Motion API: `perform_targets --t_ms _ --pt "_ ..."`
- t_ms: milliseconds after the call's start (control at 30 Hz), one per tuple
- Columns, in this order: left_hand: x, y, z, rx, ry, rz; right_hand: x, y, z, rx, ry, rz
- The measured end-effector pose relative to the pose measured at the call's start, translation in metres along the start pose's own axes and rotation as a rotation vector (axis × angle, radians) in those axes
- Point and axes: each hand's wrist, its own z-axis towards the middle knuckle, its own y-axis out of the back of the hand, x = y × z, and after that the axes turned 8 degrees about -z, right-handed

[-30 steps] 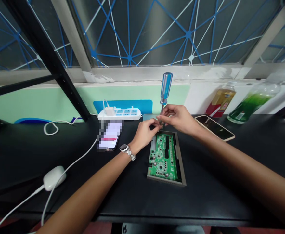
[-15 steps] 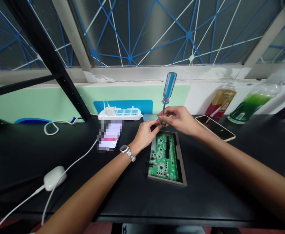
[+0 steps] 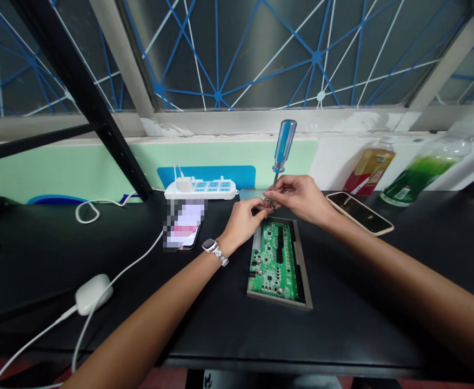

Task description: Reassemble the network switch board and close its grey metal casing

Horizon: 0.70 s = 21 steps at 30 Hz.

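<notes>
A screwdriver point(image 3: 285, 146) with a blue and clear handle stands nearly upright, its handle leaning a little to the right. My right hand point(image 3: 304, 199) pinches its shaft low down. My left hand point(image 3: 242, 221), with a watch at the wrist, has its fingers closed by the screwdriver's tip; what they hold is hidden. Both hands meet over the far end of a green circuit board point(image 3: 269, 259), which sits in a grey metal frame point(image 3: 305, 270) on the black table. The fingers cover the tip.
Behind the left hand lies a white power strip point(image 3: 204, 189), with a lit phone point(image 3: 186, 224) in front. A second phone point(image 3: 360, 213) and two bottles, one amber point(image 3: 370, 167) and one green point(image 3: 419, 173), are at the right. A white charger point(image 3: 94, 294) with cables sits at left.
The screwdriver handle leans slightly more to the right. Both hands stay together at the board's far end, and the whole view has shifted slightly.
</notes>
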Motion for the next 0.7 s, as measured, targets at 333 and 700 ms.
perform_targets --t_ms 333,700 --pt "0.0016 -0.0016 -0.0005 0.003 -0.002 -0.009 0.0014 -0.0026 0.0004 -0.021 -0.022 0.019" --pt "-0.0003 -0.0005 -0.0002 0.023 0.01 0.0 0.0027 -0.0002 0.0017 -0.002 -0.026 0.005"
